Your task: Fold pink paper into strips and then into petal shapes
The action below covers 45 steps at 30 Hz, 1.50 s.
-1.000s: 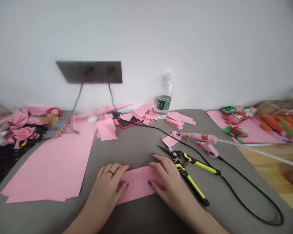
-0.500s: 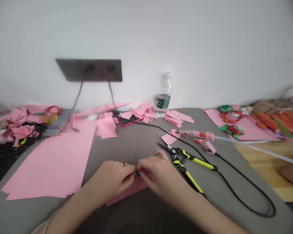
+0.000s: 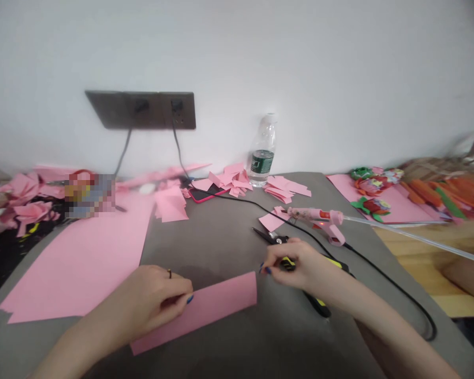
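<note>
Pink paper strip [image 3: 205,310] is lying on the grey surface [image 3: 221,247], pinched by your left hand [image 3: 154,295]; your right hand [image 3: 296,266] is curling over the pruning shears [image 3: 270,237], grip unclear. Weak pinching is risking slipping.

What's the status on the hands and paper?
Left hand at end of pink paper strip. Right hand over yellow-handled pruning shears. Black glue-gun cord off to the right of the shears.

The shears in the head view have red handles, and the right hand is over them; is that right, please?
Not quite: the head view shows the shears with yellow and black handles, not red. The right hand is over them, as you said.
</note>
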Available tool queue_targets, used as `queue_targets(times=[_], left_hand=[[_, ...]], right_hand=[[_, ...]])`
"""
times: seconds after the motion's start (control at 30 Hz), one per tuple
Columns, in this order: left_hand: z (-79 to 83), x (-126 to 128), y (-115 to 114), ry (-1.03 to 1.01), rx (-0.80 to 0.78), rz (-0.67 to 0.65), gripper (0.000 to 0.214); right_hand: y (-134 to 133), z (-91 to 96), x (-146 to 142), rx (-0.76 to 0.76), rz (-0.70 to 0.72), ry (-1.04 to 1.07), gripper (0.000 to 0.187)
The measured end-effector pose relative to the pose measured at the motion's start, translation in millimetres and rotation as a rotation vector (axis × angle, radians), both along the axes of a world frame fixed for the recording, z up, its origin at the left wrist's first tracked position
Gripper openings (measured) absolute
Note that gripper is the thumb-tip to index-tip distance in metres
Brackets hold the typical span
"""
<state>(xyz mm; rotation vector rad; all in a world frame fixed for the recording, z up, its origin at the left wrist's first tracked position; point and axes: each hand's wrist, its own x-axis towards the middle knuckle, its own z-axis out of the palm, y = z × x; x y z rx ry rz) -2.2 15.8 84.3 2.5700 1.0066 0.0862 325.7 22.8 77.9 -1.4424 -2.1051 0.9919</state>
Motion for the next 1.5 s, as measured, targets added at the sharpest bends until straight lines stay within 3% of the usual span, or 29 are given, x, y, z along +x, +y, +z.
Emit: queue_targets(times=[0.13, 0.23, 0.47, 0.73, 0.83, 0.97, 1.03, 1.13, 1.3, 1.4, 1.5], left_hand=[[3.8, -3.0, 2.8, -0.067, -0.020, 0.035, 0.026], [6.1, 3.4, 6.0, -0.113, -0.081, 0.035, 0.026], [6.8, 29.4, 12.4, -0.114, -0.277, 0.080, 0.025], [2.5, 49.5, 10.3, -0.143, -0.302, 0.100, 0.036], [2.6, 38.1, 7.6, -0.079, -0.255, 0.107, 0.036], [-5.3, 9.2, 3.6, 0.011, -0.276, 0.199, 0.031], [-11.2, -7.9, 1.8, 0.008, -0.359, 0.289, 0.029], [-17.0, -28.7, 0.2, -0.055, -0.445, 0.390, 0.029], [-14.6, -25.0, 3.1, -0.262, -0.228, 0.499, 0.037], [-11.5, -0.1, 8.4, -0.316, -0.083, 0.383, 0.036], [-10.5, 28.2, 16.9, -0.312, -0.048, 0.265, 0.049]], right_hand=[[3.0, 1.3, 7.2, -0.070, -0.096, 0.169, 0.016], [-1.9, 1.6, -9.6, -0.110, -0.089, 0.312, 0.029], [-12.6, -7.8, -48.8, -0.059, -0.033, 0.325, 0.029], [-26.1, -11.4, -57.9, -0.033, -0.022, 0.352, 0.030], [-27.7, -11.4, -46.0, -0.002, -0.094, 0.344, 0.033], [-25.4, -12.7, -4.9, 0.060, -0.304, 0.337, 0.037], [-23.6, -13.3, 20.8, 0.130, -0.477, 0.348, 0.043], [-21.5, -13.6, 47.7, 0.181, -0.528, 0.307, 0.043], [-18.9, -13.4, 43.4, 0.124, -0.445, 0.367, 0.042], [-15.7, -9.9, 31.9, 0.130, -0.415, 0.423, 0.038], [-12.2, -3.2, 27.2, 0.166, -0.365, 0.443, 0.035]])
